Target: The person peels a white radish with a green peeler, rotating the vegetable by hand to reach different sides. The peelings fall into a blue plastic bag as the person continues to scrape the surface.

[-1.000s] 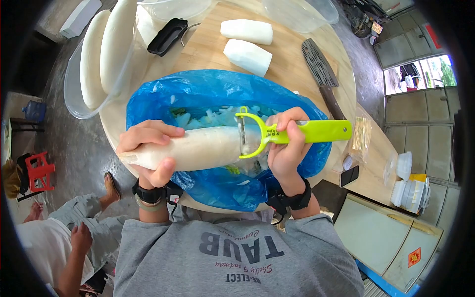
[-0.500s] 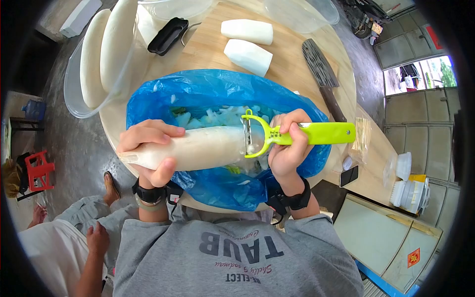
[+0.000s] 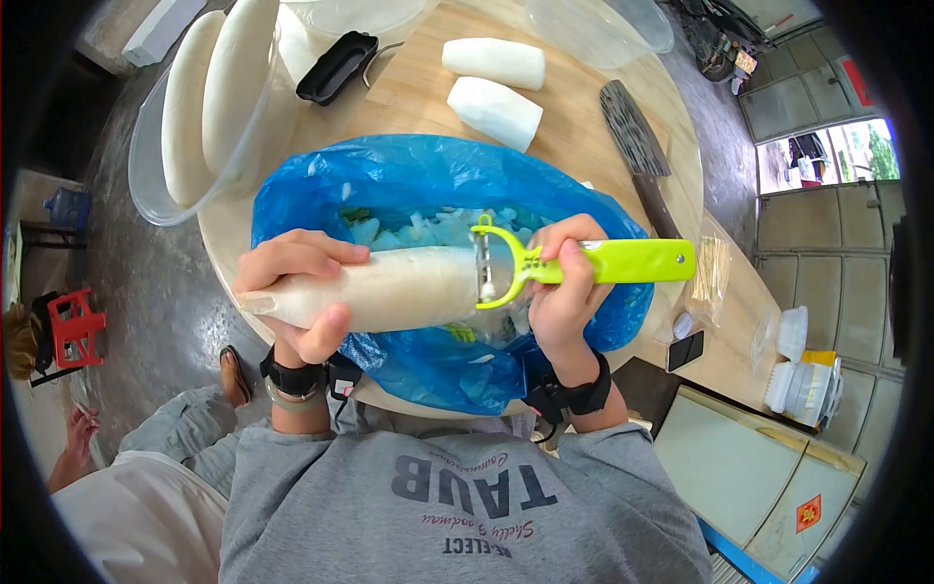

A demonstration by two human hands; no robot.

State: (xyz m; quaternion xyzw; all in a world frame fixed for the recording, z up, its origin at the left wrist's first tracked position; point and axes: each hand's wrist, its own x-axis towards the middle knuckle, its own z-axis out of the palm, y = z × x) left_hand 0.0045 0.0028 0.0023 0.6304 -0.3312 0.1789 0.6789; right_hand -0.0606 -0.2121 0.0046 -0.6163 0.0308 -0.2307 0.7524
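Note:
My left hand (image 3: 297, 292) is wrapped round the tapered end of a long white radish (image 3: 404, 289), which lies level above an open blue plastic bag (image 3: 438, 161). In my right hand (image 3: 564, 292) is a bright green peeler (image 3: 632, 261). Its blade is at the radish's right end, seemingly touching it. Pale peelings (image 3: 438, 229) and some green scraps lie inside the bag. Part of the bag is hidden by the radish and both hands.
Two white radish pieces (image 3: 494, 63) and a cleaver (image 3: 637, 136) lie on a cutting board (image 3: 409, 83). A clear tub (image 3: 146, 180) holds whole radishes. A black tray (image 3: 336, 68), a phone (image 3: 685, 351) and skewers (image 3: 712, 273) are around. Another person (image 3: 146, 516) is at lower left.
The peeler has shifted very slightly left with my right hand. The other person's hand near the lap is no longer visible, and their body has shifted. The view has moved slightly.

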